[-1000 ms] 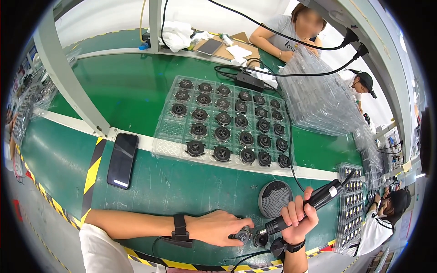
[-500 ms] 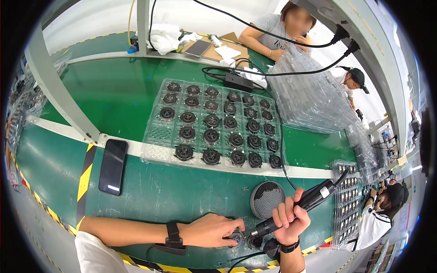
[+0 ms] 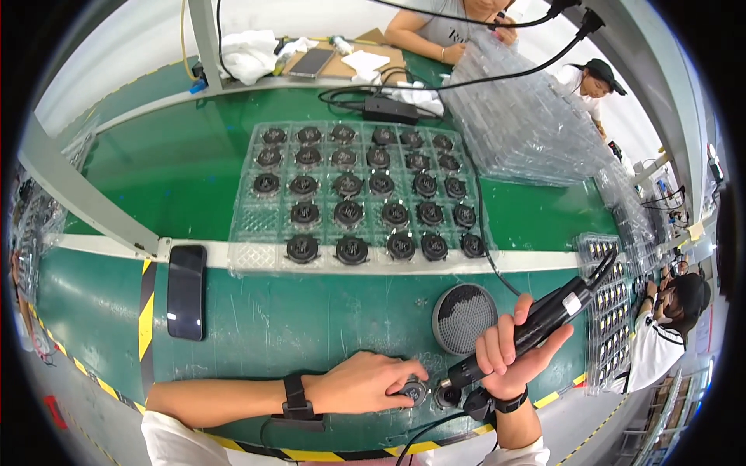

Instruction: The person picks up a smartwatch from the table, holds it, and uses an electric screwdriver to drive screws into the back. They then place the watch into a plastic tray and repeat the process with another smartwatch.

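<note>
My left hand (image 3: 364, 382) lies palm down near the table's front edge. Its thumb and forefinger grip a round dark watch case (image 3: 416, 394) by the rim, low at the table top. In my right hand (image 3: 509, 366) a black electric screwdriver (image 3: 538, 328) slants down to the left, its cable running off the upper end. The metal tip sits just above a small round black holder (image 3: 447, 398); whether they touch, I cannot tell. Behind it stands a round dish with a grey dotted surface (image 3: 465, 318).
A clear plastic tray (image 3: 256, 255) of several watch cases lies ahead, a black phone (image 3: 186, 295) to its left. Stacked clear trays (image 3: 528, 116) and another filled tray (image 3: 606, 311) are on the right. A black power adapter (image 3: 391, 109) lies behind. Co-workers sit beyond.
The view has shifted a little, so the tray and phone appear displaced. Both hands keep their holds; the screwdriver tip stays close to the small black holder.
</note>
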Action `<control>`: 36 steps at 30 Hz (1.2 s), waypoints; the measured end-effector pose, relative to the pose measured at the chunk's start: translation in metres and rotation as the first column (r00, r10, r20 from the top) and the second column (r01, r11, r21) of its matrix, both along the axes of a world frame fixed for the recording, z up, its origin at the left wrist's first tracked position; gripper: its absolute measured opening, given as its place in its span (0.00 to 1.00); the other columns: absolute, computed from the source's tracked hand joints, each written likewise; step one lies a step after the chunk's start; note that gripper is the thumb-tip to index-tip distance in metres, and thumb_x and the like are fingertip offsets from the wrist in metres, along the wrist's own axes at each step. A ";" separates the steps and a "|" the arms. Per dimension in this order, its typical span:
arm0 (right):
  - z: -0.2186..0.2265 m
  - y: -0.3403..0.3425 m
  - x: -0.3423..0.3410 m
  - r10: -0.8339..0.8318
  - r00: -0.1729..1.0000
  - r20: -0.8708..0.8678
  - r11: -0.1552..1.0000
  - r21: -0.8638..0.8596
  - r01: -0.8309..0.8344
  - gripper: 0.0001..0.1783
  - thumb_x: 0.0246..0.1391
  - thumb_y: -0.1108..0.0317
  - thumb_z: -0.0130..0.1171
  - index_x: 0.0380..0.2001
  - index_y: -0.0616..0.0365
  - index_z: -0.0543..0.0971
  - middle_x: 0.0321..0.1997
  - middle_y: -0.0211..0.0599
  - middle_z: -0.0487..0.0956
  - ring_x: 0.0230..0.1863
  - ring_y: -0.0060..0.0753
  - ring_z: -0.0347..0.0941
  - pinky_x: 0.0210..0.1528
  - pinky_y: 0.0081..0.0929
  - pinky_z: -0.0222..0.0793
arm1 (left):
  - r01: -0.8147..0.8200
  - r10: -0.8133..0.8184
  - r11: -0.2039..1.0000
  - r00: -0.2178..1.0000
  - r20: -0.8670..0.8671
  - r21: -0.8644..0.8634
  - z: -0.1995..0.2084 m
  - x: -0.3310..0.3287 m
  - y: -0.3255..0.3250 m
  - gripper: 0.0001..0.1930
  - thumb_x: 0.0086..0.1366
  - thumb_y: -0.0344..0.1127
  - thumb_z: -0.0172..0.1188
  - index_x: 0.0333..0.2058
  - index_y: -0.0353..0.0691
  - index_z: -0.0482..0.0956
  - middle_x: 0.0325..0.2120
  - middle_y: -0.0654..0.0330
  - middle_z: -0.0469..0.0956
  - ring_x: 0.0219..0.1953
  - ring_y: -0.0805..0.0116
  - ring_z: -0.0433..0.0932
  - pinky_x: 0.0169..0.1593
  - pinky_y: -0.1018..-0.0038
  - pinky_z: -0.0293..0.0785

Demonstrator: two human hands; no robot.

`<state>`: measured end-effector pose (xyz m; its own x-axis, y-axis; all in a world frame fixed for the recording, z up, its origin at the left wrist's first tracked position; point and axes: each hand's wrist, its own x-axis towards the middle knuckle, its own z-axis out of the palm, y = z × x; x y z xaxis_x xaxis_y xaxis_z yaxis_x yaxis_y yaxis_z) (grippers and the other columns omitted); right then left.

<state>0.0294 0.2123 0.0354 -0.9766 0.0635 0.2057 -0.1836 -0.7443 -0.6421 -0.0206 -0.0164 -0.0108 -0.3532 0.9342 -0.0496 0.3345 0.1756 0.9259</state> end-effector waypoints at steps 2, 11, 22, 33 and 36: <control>0.001 0.002 -0.002 0.011 1.000 -0.022 1.000 0.000 -0.011 0.33 0.62 0.31 0.45 0.40 0.54 0.62 0.15 0.27 0.61 0.10 0.22 0.55 0.14 0.24 0.54 | -0.005 0.005 1.000 1.000 -0.010 0.012 0.000 -0.001 0.002 0.19 0.61 0.42 0.65 0.49 0.43 0.74 0.17 0.63 0.70 0.21 0.60 0.73 0.27 0.63 0.66; -0.002 -0.002 0.011 0.014 1.000 -0.021 0.998 0.055 -0.013 0.19 0.64 0.52 0.53 0.42 0.54 0.61 0.15 0.28 0.63 0.10 0.24 0.57 0.15 0.26 0.57 | 0.014 -0.015 0.999 0.999 -0.033 -0.043 0.002 0.005 0.001 0.21 0.61 0.44 0.66 0.51 0.45 0.76 0.17 0.64 0.68 0.20 0.62 0.72 0.26 0.65 0.66; 0.017 -0.026 0.027 -0.175 0.959 -0.222 0.939 0.256 0.231 0.17 0.50 0.84 0.53 0.39 0.56 0.61 0.12 0.29 0.66 0.07 0.25 0.61 0.07 0.23 0.62 | -0.059 0.063 0.996 0.997 0.054 -0.063 0.010 -0.002 0.006 0.16 0.58 0.39 0.66 0.43 0.40 0.76 0.19 0.59 0.75 0.24 0.55 0.77 0.30 0.61 0.71; 0.005 -0.033 0.023 -0.032 0.862 -0.505 0.853 0.436 0.287 0.16 0.49 0.82 0.55 0.35 0.58 0.61 0.11 0.32 0.72 0.06 0.23 0.66 0.07 0.22 0.68 | -0.150 0.151 0.988 0.987 0.057 -0.023 -0.007 0.007 0.006 0.14 0.59 0.36 0.66 0.41 0.42 0.75 0.16 0.63 0.71 0.22 0.59 0.75 0.27 0.62 0.67; 0.002 -0.036 0.022 -0.032 0.851 -0.525 0.844 0.441 0.304 0.16 0.48 0.82 0.55 0.35 0.58 0.61 0.11 0.32 0.72 0.06 0.22 0.66 0.07 0.21 0.69 | -0.155 0.157 0.987 0.984 0.078 -0.030 -0.008 0.008 0.006 0.13 0.59 0.35 0.66 0.40 0.42 0.74 0.16 0.62 0.72 0.22 0.58 0.75 0.27 0.61 0.67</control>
<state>0.0509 0.1762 0.0374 -0.7232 -0.0249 0.6902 -0.6581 -0.2785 -0.6996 -0.0121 -0.0104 -0.0185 -0.4889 0.8660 -0.1047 0.2268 0.2421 0.9434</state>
